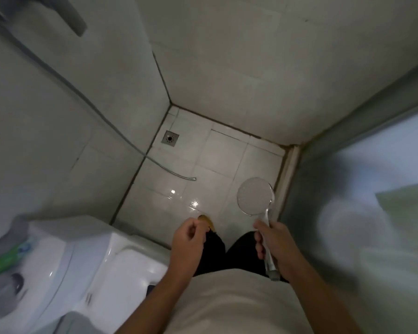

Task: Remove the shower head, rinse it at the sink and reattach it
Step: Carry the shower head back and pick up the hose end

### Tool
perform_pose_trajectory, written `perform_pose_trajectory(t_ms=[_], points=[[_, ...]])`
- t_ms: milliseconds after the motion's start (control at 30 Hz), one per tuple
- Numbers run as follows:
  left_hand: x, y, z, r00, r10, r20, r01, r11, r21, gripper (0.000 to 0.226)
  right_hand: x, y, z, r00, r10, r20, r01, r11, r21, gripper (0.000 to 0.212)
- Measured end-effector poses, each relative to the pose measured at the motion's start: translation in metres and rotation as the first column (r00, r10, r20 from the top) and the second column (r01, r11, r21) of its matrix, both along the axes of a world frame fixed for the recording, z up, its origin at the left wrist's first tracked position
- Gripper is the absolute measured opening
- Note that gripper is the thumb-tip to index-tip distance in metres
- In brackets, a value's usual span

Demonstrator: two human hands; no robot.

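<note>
My right hand (274, 242) grips the handle of the round white shower head (254, 196), which points away from me over the floor, detached from its hose. The metal shower hose (121, 135) hangs down the left wall, and its loose end (193, 179) lies on the white floor tiles. My left hand (187, 239) hovers in front of my legs with its fingers loosely curled and nothing in it.
A white toilet (82, 261) stands at the lower left with blurred items on its tank. A floor drain (170, 138) sits in the far corner. A glass partition (360, 213) runs along the right. The floor tiles (179, 194) look wet.
</note>
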State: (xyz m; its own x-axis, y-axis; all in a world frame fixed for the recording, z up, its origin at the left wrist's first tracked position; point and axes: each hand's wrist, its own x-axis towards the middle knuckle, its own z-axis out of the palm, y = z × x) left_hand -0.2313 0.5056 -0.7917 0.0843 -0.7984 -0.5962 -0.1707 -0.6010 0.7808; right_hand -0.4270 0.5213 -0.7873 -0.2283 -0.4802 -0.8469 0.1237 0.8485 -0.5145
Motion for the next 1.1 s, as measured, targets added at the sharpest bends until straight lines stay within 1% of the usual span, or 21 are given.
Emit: perform_pose_trajectory(t_ms=[67, 133, 267, 367, 533, 633, 700, 800, 867, 967, 1033, 1100], points=[[-0.003, -0.016, -0.014, 1.000, 0.001, 0.027, -0.002, 0.999, 0.049, 0.026, -0.004, -0.018, -0.008, 0.999, 0.045, 0.025, -0.045, 0.999, 0.021, 0.022], [-0.007, -0.034, -0.033, 0.997, -0.019, 0.072, 0.012, 0.995, 0.100, 0.023, -0.011, -0.037, -0.022, 0.997, 0.054, 0.056, -0.057, 0.998, 0.041, 0.021], [-0.010, -0.076, -0.079, 0.965, -0.115, 0.236, 0.080, 0.985, 0.155, 0.021, -0.025, -0.084, -0.065, 0.994, 0.038, 0.099, -0.051, 0.990, 0.129, 0.015], [-0.009, -0.104, -0.115, 0.930, -0.162, 0.329, 0.090, 0.970, 0.225, 0.020, -0.037, -0.116, -0.097, 0.992, 0.029, 0.122, -0.052, 0.980, 0.192, 0.013], [-0.015, -0.138, -0.175, 0.881, -0.169, 0.443, -0.012, 0.927, 0.376, 0.023, -0.053, -0.167, -0.152, 0.986, 0.031, 0.165, -0.078, 0.955, 0.286, 0.011], [-0.022, -0.156, -0.211, 0.889, -0.151, 0.433, -0.040, 0.915, 0.402, 0.023, -0.060, -0.199, -0.191, 0.982, 0.016, 0.187, -0.076, 0.944, 0.320, 0.014], [-0.029, -0.166, -0.233, 0.898, -0.155, 0.411, -0.021, 0.920, 0.393, 0.021, -0.061, -0.219, -0.218, 0.983, 0.003, 0.182, -0.067, 0.936, 0.345, 0.015], [-0.036, -0.179, -0.271, 0.883, -0.237, 0.405, 0.052, 0.907, 0.418, 0.017, -0.059, -0.247, -0.262, 0.988, -0.019, 0.153, -0.039, 0.929, 0.368, 0.016], [-0.036, -0.186, -0.302, 0.883, -0.277, 0.380, 0.074, 0.880, 0.469, 0.021, -0.057, -0.260, -0.294, 0.991, -0.006, 0.135, -0.045, 0.928, 0.370, 0.016], [-0.031, -0.192, -0.354, 0.924, -0.221, 0.312, 0.028, 0.853, 0.521, 0.032, -0.055, -0.276, -0.342, 0.993, 0.026, 0.118, -0.068, 0.928, 0.366, 0.021], [-0.032, -0.200, -0.385, 0.922, -0.239, 0.304, 0.042, 0.844, 0.535, 0.022, -0.052, -0.285, -0.375, 0.995, 0.058, 0.084, -0.084, 0.933, 0.349, 0.025], [-0.029, -0.207, -0.417, 0.890, -0.317, 0.326, 0.104, 0.840, 0.532, 0.025, -0.045, -0.289, -0.410, 0.994, 0.087, 0.060, -0.102, 0.942, 0.321, 0.027]])
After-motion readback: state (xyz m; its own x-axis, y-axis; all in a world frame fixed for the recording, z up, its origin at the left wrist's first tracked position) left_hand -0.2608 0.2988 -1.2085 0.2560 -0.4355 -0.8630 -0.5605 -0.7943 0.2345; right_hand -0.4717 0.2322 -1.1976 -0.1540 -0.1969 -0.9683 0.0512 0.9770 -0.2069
